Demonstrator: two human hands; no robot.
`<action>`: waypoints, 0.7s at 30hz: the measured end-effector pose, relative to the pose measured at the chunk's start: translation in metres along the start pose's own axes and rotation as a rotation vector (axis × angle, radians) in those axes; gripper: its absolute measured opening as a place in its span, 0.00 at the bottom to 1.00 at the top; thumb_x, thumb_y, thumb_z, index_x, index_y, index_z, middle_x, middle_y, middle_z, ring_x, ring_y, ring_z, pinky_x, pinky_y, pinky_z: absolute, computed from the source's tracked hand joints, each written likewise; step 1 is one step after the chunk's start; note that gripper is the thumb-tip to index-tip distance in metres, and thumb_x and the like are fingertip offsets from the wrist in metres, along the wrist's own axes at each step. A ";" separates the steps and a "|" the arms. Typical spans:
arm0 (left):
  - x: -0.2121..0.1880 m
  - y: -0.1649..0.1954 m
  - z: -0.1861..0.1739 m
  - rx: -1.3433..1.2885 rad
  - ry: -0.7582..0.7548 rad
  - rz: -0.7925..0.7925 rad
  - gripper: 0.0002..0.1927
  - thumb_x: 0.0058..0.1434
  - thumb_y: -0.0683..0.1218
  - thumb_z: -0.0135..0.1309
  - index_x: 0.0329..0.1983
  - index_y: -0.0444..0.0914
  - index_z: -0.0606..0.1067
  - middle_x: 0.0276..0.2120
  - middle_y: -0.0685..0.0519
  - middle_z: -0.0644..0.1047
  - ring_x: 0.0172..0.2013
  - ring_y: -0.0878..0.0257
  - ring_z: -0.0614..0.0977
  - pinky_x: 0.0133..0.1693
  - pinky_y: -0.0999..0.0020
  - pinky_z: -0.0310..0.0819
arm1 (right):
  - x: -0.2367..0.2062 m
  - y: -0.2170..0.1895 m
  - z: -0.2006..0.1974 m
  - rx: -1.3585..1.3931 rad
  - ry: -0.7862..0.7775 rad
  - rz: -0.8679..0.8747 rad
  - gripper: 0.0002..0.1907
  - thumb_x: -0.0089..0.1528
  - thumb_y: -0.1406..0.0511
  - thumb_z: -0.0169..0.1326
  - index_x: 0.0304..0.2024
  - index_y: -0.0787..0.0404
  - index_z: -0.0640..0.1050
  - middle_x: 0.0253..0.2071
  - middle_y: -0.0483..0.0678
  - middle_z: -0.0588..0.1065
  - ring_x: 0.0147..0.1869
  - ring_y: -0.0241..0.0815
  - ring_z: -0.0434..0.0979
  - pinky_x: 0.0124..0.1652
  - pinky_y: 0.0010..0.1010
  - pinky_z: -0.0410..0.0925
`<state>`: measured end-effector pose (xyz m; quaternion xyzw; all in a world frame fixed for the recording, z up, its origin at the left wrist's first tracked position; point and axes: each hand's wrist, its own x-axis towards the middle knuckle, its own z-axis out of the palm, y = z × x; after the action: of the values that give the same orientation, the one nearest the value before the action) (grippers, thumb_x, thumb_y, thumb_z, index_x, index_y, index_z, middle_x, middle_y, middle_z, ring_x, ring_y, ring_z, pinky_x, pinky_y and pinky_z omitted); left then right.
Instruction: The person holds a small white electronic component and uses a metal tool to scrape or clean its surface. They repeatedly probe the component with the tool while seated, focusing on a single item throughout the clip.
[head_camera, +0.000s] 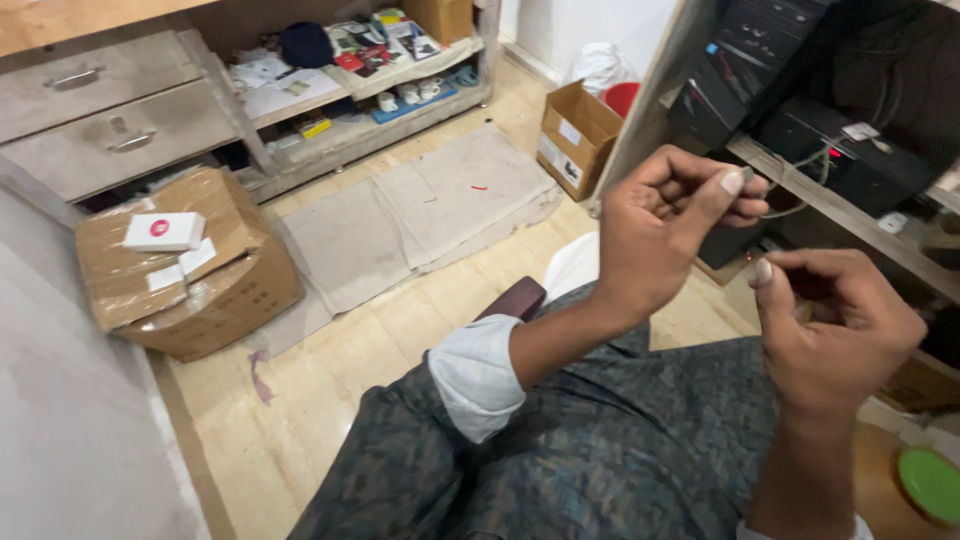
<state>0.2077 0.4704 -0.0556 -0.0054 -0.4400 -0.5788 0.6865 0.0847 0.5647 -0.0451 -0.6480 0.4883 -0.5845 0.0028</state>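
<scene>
Left hand (655, 235) pinches small part (747, 174) beside right hand (835, 330).

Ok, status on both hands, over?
Left hand pinching a tiny part, too small to identify. Right hand close beside it, fingers curled. Nothing between them.

- Big brown taped carton (190, 265) sits on the floor at nine o'clock, pale labels (182, 266) stuck on top.
- A small white box with a red round mark (163, 231) lies on it.
- Open brown carton (577, 135) stands at one o'clock, with a white label (570, 132) on its side.
</scene>
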 end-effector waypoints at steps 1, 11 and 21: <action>0.000 0.000 0.001 0.009 0.001 -0.001 0.07 0.78 0.38 0.52 0.46 0.26 0.71 0.42 0.39 0.81 0.42 0.60 0.84 0.49 0.67 0.82 | 0.000 0.004 0.002 0.085 0.024 0.043 0.04 0.73 0.75 0.62 0.45 0.71 0.78 0.40 0.50 0.78 0.41 0.32 0.80 0.42 0.18 0.72; -0.006 0.009 0.008 0.045 0.003 -0.098 0.06 0.74 0.39 0.53 0.46 0.29 0.72 0.42 0.42 0.81 0.43 0.60 0.85 0.48 0.65 0.84 | 0.001 0.014 -0.014 0.484 0.171 0.099 0.10 0.76 0.68 0.56 0.53 0.72 0.77 0.47 0.52 0.79 0.49 0.35 0.79 0.50 0.22 0.72; -0.007 0.018 0.012 0.053 -0.014 -0.181 0.06 0.73 0.38 0.53 0.45 0.28 0.72 0.41 0.42 0.82 0.40 0.60 0.85 0.47 0.65 0.85 | 0.005 0.016 -0.014 0.209 -0.053 0.045 0.10 0.65 0.78 0.64 0.49 0.69 0.81 0.46 0.49 0.78 0.50 0.34 0.77 0.51 0.22 0.71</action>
<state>0.2151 0.4880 -0.0431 0.0484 -0.4587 -0.6267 0.6282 0.0629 0.5608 -0.0459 -0.6483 0.4387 -0.6148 0.0964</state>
